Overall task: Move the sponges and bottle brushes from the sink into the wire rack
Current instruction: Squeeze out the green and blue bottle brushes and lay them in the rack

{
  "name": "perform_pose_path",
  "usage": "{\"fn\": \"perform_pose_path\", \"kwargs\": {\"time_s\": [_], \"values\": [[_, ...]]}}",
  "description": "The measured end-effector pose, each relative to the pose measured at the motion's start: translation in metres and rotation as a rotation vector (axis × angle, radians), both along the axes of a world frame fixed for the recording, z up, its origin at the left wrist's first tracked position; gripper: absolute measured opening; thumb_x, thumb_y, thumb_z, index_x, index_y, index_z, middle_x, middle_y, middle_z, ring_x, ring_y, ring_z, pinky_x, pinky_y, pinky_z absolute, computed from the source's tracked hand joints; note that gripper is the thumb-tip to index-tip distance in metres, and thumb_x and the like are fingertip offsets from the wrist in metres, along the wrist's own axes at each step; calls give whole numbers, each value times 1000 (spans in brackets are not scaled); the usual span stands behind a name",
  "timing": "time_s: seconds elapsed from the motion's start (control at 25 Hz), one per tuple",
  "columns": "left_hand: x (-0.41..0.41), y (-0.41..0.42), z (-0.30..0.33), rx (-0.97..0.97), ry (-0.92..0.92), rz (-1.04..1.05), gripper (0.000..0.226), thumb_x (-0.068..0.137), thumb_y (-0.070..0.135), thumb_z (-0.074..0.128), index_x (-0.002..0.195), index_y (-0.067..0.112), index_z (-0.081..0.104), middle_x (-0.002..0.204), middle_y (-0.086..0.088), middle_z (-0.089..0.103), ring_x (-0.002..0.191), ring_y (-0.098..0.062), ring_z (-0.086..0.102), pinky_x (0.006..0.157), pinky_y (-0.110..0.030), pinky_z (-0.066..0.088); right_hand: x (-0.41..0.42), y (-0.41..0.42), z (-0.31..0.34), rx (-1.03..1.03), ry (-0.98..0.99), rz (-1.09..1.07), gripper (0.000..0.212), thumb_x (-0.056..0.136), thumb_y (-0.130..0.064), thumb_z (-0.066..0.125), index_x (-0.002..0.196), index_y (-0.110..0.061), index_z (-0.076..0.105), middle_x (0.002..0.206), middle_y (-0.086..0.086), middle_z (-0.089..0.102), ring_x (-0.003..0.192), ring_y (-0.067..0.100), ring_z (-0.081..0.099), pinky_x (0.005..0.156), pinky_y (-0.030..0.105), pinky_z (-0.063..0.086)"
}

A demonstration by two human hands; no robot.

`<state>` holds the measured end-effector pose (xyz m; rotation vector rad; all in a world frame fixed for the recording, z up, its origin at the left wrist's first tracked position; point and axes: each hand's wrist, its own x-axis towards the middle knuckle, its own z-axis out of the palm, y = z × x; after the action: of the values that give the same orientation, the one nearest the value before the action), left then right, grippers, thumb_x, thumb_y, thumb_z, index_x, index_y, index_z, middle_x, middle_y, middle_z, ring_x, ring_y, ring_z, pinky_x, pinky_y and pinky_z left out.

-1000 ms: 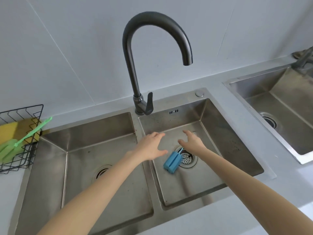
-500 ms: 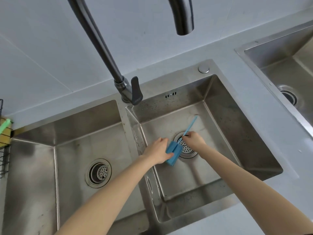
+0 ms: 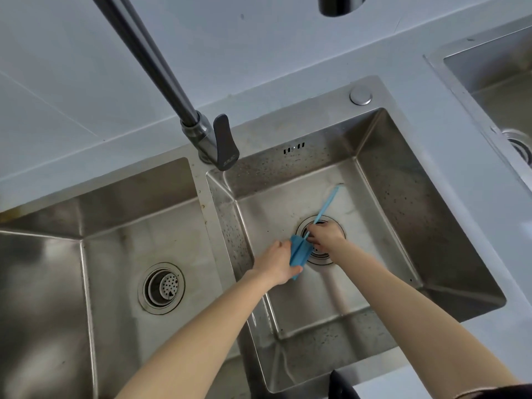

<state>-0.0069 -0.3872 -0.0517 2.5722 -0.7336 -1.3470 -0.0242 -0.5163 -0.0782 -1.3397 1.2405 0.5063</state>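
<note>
Two basins are sitting side by side in the pale tabletop [image 3: 288,53]; the left basin [image 3: 121,254] is holding nothing but its drain, and the right basin [image 3: 374,197] is holding the work. A dark faucet [image 3: 161,64] is rising toward 11 o'clock. The wire rack is lying outside the present view, so no count of items already moved can be confirmed from here. One blue bottle brush [image 3: 300,251] is remaining in the right basin beside the strainer [image 3: 322,254], its thin handle running off toward 1 o'clock. The left hand [image 3: 276,264] is closing its grip on the brush's sponge head; the right hand [image 3: 325,236] is pinching the handle where it meets the head. Against the frame half a second earlier, both hands are keeping the same holds and the camera is sitting nearer the basin; the brush is not yet clearing the basin floor, as far as can be judged.
</note>
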Motion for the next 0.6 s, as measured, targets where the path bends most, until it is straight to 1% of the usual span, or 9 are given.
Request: {"fn": "perform_pose_path", "kwargs": {"time_s": [0.04,0.08,0.2,0.32,0.4,0.6], "values": [[-1,0,-1,-3,-7,11,62,84,36,56,135,11,31,131,-12,44,115,-28,49,90,-38,43,-1,0,-1,21,0,-22,11,91,-11,48,82,-6,53,68,5,51,60,12,52,50,19,39],[-1,0,-2,-9,-11,21,61,84,36,56,134,11,31,131,-12,44,115,-28,49,90,-38,43,-2,0,-2,39,1,-42,10,91,-11,48,83,-7,52,66,3,49,58,10,49,49,19,38],[-2,1,-3,-33,-2,47,59,85,34,57,133,10,33,130,-13,46,115,-28,49,92,-38,43,-8,0,-4,107,-6,-99,20,92,-12,48,71,-13,50,68,2,50,60,10,49,52,20,39],[-2,1,-1,-48,-5,69,57,84,35,58,130,9,35,130,-13,47,115,-28,49,93,-38,43,-11,1,0,156,-33,-181,21,92,-12,48,71,-15,48,69,1,49,60,10,49,52,21,38],[-2,1,4,-58,-16,83,55,83,35,58,126,7,38,127,-14,48,112,-29,50,91,-39,44,-12,1,7,160,-64,-213,23,92,-11,47,69,-14,46,66,2,47,58,11,47,51,20,37],[0,5,26,-126,-88,95,53,81,36,60,122,8,40,124,-12,51,108,-29,53,88,-40,46,-11,2,35,137,-159,-201,21,91,-13,48,70,-16,47,66,1,45,57,10,46,52,20,38]]}}
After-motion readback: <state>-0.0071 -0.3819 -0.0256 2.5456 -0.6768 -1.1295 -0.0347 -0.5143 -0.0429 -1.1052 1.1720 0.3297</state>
